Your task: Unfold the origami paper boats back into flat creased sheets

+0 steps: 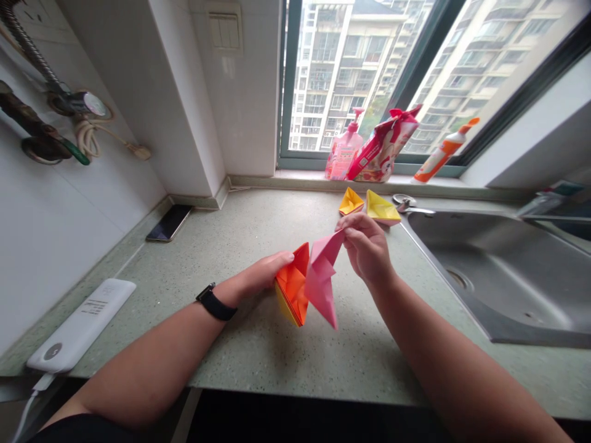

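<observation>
My left hand (272, 271) is closed on an orange folded paper boat (294, 280) with a yellow outer side, its thumb over the upper edge. In my right hand (367, 249), a pink folded paper boat (322, 277) is pinched by its upper tip between thumb and fingers. The two papers are held up side by side over the counter, very near each other; I cannot tell whether they touch. Behind my right hand stand a small orange-yellow paper boat (351, 201) and a larger yellow paper boat (382, 208). Some left fingers are hidden behind the orange paper.
The speckled counter (221, 351) has a steel sink (517, 271) at right. A phone (169, 223) and a white power bank (83, 323) with a cable lie at left. On the sill stand a pink pump bottle (343, 151), a red pouch (385, 147) and an orange-white bottle (441, 157).
</observation>
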Demonstrator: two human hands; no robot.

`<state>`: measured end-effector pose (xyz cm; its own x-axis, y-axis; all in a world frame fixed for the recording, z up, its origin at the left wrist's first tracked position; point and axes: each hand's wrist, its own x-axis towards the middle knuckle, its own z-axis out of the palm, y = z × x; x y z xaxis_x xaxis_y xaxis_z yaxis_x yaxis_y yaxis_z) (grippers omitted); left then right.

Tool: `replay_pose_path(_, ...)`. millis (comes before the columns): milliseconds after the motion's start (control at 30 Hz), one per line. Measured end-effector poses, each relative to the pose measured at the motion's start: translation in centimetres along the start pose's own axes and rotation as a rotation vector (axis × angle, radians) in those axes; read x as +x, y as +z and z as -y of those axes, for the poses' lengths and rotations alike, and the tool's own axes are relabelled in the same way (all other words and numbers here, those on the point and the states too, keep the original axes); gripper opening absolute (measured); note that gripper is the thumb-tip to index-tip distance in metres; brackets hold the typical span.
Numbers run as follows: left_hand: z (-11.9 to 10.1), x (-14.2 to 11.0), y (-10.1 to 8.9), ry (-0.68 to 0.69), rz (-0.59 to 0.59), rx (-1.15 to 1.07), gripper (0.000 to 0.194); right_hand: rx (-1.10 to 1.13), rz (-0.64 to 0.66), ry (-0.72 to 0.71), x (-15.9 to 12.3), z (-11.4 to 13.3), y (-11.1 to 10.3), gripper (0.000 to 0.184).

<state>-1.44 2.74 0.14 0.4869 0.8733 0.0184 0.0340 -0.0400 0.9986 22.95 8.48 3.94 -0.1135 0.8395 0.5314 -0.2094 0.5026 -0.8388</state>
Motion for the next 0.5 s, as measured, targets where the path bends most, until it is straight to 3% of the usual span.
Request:
replay_pose_path(100, -0.5, -0.2, -0.1, 0.025, -0.080, 0.396, 0.048, 0.036, -0.085, 0.063, 0.7, 0.3, -0.8, 0.010)
replay_pose_path(167, -0.8, -0.5, -0.1, 0.071, -0.183, 0.531, 0.049, 0.011, -0.114, 0.127, 0.9, 0.2, -1.2, 0.012)
replay_pose_path(300, -1.3, -1.0, 0.2, 0.196, -0.289, 0.519, 0.046, -0.147, -0.149, 0.165, 0.5, -0.4, -0.9, 0.013)
replay_pose_path(500, -1.8, -1.4, 0.6, 0.238, -0.245, 0.425, 0.051, -0.386, -0.088, 0.030, -1.1, 0.0, 0.8, 0.005)
